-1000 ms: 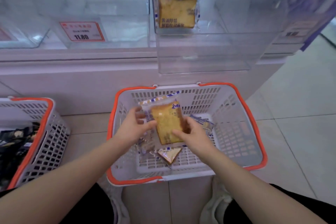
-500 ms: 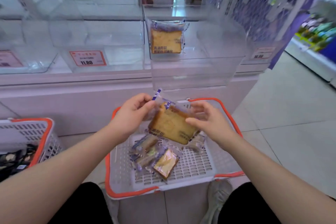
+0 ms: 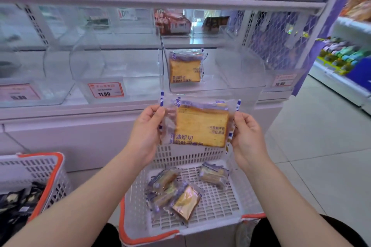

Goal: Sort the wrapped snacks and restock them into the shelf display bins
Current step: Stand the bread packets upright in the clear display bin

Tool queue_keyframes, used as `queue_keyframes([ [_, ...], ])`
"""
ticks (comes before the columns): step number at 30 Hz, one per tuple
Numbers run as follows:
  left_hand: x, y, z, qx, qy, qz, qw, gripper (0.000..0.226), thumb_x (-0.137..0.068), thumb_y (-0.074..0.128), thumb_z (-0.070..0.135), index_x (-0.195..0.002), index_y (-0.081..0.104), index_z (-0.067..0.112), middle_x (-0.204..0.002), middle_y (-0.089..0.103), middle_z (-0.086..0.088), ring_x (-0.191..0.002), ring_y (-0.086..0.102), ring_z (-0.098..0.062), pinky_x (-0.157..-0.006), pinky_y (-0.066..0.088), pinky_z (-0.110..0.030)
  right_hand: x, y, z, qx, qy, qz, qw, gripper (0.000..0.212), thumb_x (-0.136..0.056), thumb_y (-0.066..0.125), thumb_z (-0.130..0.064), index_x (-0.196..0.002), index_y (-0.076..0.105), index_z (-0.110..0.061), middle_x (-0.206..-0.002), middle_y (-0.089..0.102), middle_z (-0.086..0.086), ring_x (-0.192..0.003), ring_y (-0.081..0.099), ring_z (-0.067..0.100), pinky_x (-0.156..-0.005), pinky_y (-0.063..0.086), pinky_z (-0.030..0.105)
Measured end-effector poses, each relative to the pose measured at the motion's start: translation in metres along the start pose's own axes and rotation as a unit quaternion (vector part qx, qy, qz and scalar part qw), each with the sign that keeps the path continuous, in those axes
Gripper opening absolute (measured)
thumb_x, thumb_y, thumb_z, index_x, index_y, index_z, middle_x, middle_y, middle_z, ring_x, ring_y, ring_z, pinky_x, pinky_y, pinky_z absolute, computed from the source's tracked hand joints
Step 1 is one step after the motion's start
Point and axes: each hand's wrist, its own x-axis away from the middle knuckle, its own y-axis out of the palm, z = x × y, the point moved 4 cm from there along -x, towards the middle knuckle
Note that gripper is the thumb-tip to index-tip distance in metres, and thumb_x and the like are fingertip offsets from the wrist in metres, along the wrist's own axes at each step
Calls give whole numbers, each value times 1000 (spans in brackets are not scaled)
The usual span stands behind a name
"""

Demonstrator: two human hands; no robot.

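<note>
A wrapped slice of toast bread [image 3: 200,125] in clear plastic is held upright, facing me, in front of the shelf. My left hand [image 3: 145,130] pinches its left edge and my right hand [image 3: 248,136] pinches its right edge. Just above it, a clear shelf bin [image 3: 236,84] holds one identical wrapped toast [image 3: 184,68] standing at its back left. Below my hands a white basket with an orange rim [image 3: 224,202] holds several smaller wrapped snacks [image 3: 174,192].
A second white and orange basket [image 3: 46,178] with dark packets stands at the left. Clear bins with red price tags [image 3: 105,89] line the shelf. Another shelf unit [image 3: 345,60] stands at the right across tiled floor.
Both hands lifted the wrapped toast out of the basket and turned it upright toward the shelf bin. My view tilted upward, showing more of the shelves.
</note>
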Motion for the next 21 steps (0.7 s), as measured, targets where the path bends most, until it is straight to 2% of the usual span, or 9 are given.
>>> queue_keyframes([
  [4,-4,5,13,41,9,13,999,22,-97,43,13,-77,52,17,-49,60,8,-38,52,1,-37,40,-10,-1,12,-2,-33,32,-7,999,23,-98,43,-18,-78,54,-16,-65,56,-2,-53,53,7,-45,43,19],
  [6,-7,6,24,59,27,18,998,21,-97,42,13,-78,50,17,-46,59,9,-35,50,2,-35,38,-8,-5,17,-10,17,1,-48,999,19,-98,45,-20,-83,56,-17,-68,59,-3,-57,54,7,-51,45,21],
  [9,-17,5,40,78,78,18,994,20,-97,41,13,-80,51,17,-61,68,9,-45,58,0,-41,45,-12,-13,28,-29,132,-63,-127,981,8,-92,54,-20,-96,61,-20,-80,67,-11,-72,60,5,-63,46,22],
  [12,-28,12,52,67,116,2,991,20,-97,42,12,-81,52,17,-75,72,9,-49,60,0,-44,46,-13,-21,45,-44,159,-96,-192,964,12,-85,61,-8,-88,65,-19,-72,71,-16,-67,64,-4,-59,49,13],
  [15,-43,18,66,31,162,0,986,20,-95,44,12,-81,55,19,-71,70,10,-53,58,-1,-50,47,-17,-36,57,-61,176,-115,-191,959,14,-83,64,-6,-82,66,-20,-71,72,-13,-66,65,-2,-59,49,12],
  [17,-55,18,79,-11,196,14,980,19,-95,46,11,-85,58,22,-70,67,15,-59,58,3,-56,46,-12,-48,62,-72,180,-125,-187,957,13,-82,66,-8,-84,67,-21,-75,73,-11,-70,66,1,-62,51,14],
  [19,-70,17,87,-38,200,16,979,16,-95,48,13,-92,60,23,-79,67,16,-70,60,6,-65,47,-10,-62,67,-84,175,-135,-177,959,12,-83,65,-8,-85,67,-21,-76,73,-11,-70,66,1,-62,51,14],
  [21,-84,17,86,-73,166,6,983,10,-93,52,17,-100,58,20,-94,65,12,-82,60,6,-79,47,-14,-77,70,-94,165,-136,-148,965,11,-84,63,-8,-85,65,-19,-75,71,-9,-70,65,3,-66,51,19],
])
